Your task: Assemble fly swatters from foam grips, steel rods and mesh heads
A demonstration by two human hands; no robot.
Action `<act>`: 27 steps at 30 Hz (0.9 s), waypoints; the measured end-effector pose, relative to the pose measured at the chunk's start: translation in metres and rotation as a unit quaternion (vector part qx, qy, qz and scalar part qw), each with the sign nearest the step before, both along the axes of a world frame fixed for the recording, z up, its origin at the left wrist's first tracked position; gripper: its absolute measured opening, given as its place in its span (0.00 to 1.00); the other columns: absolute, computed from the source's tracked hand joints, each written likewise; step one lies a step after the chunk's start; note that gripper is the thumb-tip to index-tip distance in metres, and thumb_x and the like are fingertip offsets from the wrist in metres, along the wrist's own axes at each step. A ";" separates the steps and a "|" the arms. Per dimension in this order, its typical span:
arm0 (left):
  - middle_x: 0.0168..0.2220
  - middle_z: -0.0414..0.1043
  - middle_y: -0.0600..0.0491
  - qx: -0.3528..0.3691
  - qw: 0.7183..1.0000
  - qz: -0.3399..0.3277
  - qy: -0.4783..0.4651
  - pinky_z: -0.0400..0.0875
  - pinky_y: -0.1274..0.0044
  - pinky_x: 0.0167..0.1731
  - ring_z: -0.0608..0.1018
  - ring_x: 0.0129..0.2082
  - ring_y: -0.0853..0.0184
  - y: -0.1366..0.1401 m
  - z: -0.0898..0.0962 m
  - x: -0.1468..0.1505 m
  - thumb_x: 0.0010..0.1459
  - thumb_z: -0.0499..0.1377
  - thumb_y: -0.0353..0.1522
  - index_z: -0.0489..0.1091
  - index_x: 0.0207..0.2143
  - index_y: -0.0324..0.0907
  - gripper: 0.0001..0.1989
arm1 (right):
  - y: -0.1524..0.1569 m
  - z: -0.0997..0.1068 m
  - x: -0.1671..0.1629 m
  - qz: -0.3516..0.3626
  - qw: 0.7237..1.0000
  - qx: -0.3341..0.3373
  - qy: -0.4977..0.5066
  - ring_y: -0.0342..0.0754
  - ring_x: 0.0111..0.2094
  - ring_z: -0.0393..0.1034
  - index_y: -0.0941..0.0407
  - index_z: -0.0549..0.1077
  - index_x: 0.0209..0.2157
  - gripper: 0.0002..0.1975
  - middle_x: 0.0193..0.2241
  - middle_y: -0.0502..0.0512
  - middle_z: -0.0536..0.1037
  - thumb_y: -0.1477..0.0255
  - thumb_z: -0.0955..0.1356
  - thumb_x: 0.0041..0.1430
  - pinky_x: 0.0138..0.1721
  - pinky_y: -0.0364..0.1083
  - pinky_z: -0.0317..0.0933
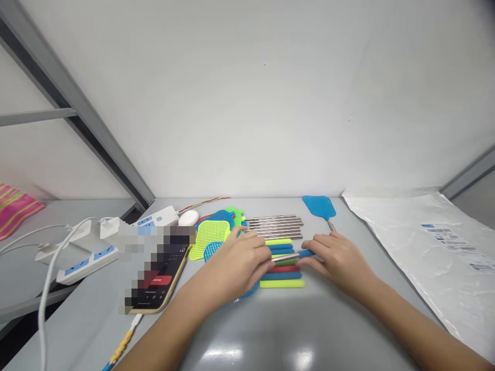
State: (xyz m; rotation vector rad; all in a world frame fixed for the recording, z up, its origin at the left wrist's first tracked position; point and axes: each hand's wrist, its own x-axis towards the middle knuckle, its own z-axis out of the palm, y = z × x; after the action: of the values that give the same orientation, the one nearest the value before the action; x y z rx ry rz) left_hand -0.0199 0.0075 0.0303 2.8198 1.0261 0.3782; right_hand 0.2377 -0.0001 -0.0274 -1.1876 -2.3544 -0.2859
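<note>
Workspace: grey table (328, 330), power strips (87, 265)

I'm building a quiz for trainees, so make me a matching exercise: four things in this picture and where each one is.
1. Held metal rod
2. Smartphone
3. White plastic mailer
4. Blue swatter head

A. Far right of the view
B. Left of the left hand
C. Just beyond the right hand
D. Between the two hands

Pairs: 1-D, 2-B, 3-A, 4-C

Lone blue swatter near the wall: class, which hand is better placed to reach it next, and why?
Probably the right hand: it is close to the blue swatter, while the left hand is farther off. Both are occupied: right on a blue handle, left on a metal rod.
</note>
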 end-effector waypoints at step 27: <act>0.53 0.65 0.49 0.159 0.984 0.067 -0.054 0.56 0.57 0.53 0.62 0.53 0.57 0.035 -0.007 -0.025 0.63 0.51 0.29 0.70 0.35 0.45 0.09 | -0.011 0.033 0.015 0.062 0.929 -0.228 0.284 0.41 0.23 0.50 0.55 0.57 0.22 0.18 0.21 0.47 0.54 0.65 0.60 0.65 0.25 0.44 0.47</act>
State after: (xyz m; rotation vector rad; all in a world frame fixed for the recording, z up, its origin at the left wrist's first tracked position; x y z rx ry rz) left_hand -0.0452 0.0430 0.0236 2.9662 1.2350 0.7636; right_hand 0.2527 -0.0107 0.0057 -1.1136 -2.0007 0.6070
